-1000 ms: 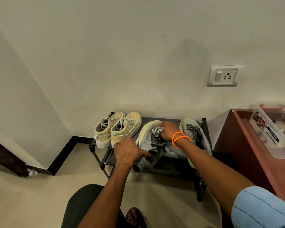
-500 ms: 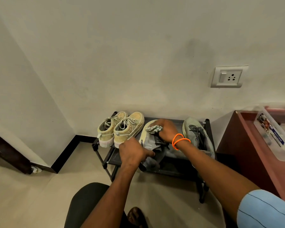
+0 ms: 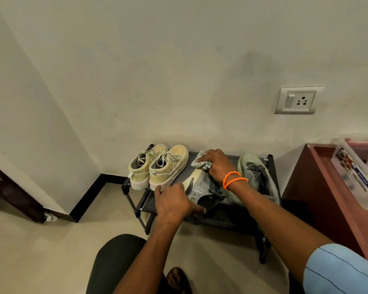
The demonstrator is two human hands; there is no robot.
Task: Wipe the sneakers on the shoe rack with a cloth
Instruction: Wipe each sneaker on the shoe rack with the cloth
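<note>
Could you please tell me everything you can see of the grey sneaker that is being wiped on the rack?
The grey sneaker lies tilted on the black rack, between a yellow pair and its grey mate. Its upper looks like worn grey fabric, with dark laces, a pale cream sole edge along its left and a small printed patch near the heel. The left hand grips its heel end; the right hand presses a cloth on its toe, which is hidden.

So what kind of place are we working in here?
Probably a home, in a room corner or entryway: a low black shoe rack against a plain wall with a switch-and-socket plate, tiled floor, and a wooden cabinet alongside.
</note>
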